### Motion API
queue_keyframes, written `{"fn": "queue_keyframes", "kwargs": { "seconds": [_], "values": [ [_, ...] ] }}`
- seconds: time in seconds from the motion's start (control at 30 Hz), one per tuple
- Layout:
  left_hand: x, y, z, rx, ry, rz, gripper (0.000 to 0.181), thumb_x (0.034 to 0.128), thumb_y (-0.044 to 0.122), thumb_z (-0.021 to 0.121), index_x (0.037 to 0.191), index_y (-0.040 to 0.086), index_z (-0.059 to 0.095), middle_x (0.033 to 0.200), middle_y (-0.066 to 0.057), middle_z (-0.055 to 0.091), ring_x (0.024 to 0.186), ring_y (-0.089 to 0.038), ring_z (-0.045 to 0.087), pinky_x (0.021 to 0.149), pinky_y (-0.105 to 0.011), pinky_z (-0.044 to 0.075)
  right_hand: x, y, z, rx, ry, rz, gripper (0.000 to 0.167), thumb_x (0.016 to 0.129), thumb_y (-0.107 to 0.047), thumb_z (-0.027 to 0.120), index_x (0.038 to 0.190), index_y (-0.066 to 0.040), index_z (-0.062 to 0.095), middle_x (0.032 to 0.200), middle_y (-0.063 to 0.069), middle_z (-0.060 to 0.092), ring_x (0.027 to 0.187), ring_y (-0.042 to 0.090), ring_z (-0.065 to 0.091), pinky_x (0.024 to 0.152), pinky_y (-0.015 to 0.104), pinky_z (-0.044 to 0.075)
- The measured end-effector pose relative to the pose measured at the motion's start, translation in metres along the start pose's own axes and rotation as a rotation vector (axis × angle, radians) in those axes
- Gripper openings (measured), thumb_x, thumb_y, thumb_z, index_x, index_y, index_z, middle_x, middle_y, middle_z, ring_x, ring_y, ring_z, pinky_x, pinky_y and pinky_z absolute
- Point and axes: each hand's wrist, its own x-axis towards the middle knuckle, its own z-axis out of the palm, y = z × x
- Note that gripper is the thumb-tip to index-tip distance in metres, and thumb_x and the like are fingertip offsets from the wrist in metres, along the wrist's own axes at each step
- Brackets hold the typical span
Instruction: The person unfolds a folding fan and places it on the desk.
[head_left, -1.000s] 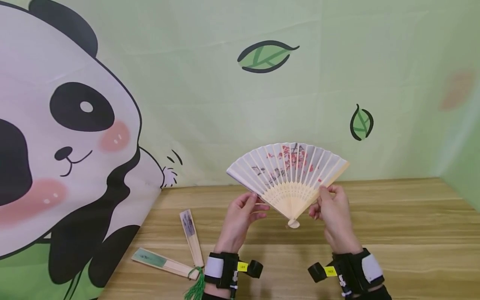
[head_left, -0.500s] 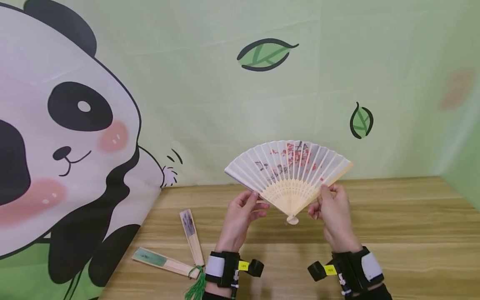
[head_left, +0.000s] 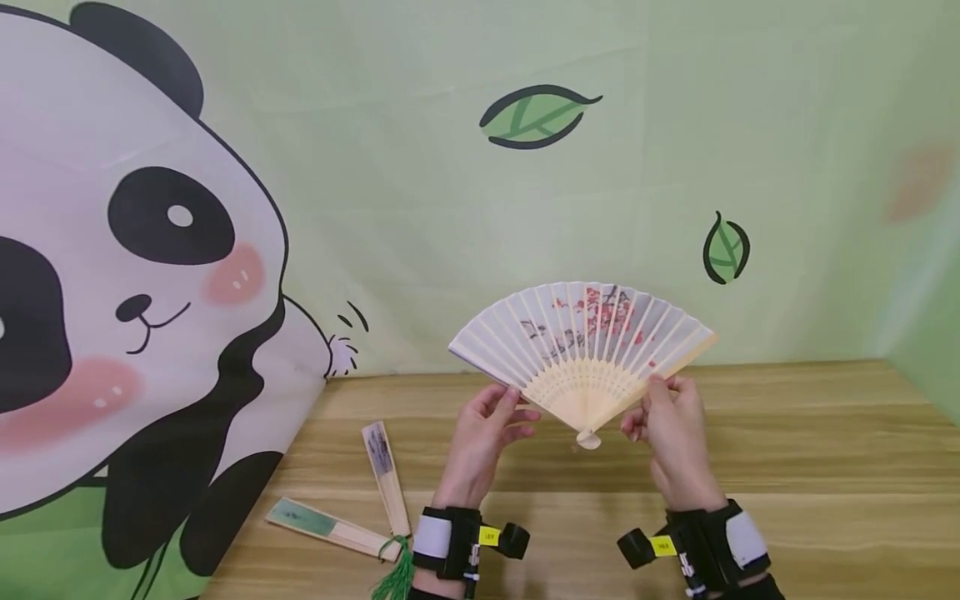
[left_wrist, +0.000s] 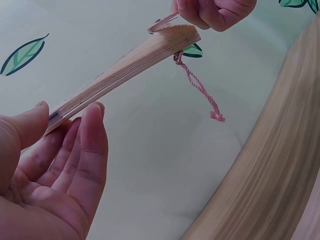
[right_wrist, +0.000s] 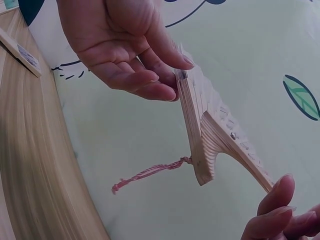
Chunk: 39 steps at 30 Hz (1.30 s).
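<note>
The spread fan (head_left: 581, 379) sits between left grip (head_left: 480, 433) and right grip (head_left: 673, 433), above the table (head_left: 825, 454) — two folded fans (head_left: 386, 479) lie on it to the left — the backdrop (head_left: 420, 208) stands behind.

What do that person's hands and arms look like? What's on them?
The left grip and right grip are bare hands, no gloves. Behind each is a black strap with a pale patch. A yellow label and a chunky black block stick out from its inner side; the label's writing is too small to read. Lower down, each has a black sleeve.
</note>
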Motion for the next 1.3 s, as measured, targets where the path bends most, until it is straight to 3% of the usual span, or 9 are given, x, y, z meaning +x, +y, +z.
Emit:
{"fn": "queue_keyframes", "kwargs": {
  "seconds": [0.47, 1.3],
  "values": [
    [0.0008, -0.0007, 0.0033, 0.026, 0.031, 0.018, 0.028, 0.1007, 0.024, 0.056, 0.114, 0.000, 0.061, 0.109, -0.016, 0.065, 0.100, -0.035, 0.065, 0.077, -0.034, 0.057, -0.0012, 0.0006, 0.0008, 0.024, 0.012, -0.008, 0.015, 0.108, -0.024, 0.032, 0.106, -0.009, 0.030, 0.067, -0.001, 0.037, 0.052, 0.014, 0.052, 0.048, 0.024, 0.042],
    [-0.0008, -0.0020, 0.0052, 0.030, 0.051, 0.021, 0.026, 0.1029, 0.022, 0.052, 0.115, 0.001, 0.061, 0.110, -0.019, 0.066, 0.092, -0.024, 0.068, 0.078, -0.034, 0.057, -0.0014, 0.0007, -0.0001, 0.066, 0.052, 0.027, 0.014, 0.108, -0.025, 0.030, 0.110, -0.011, 0.029, 0.070, -0.001, 0.032, 0.053, 0.012, 0.051, 0.049, 0.023, 0.041]
  ]
}}
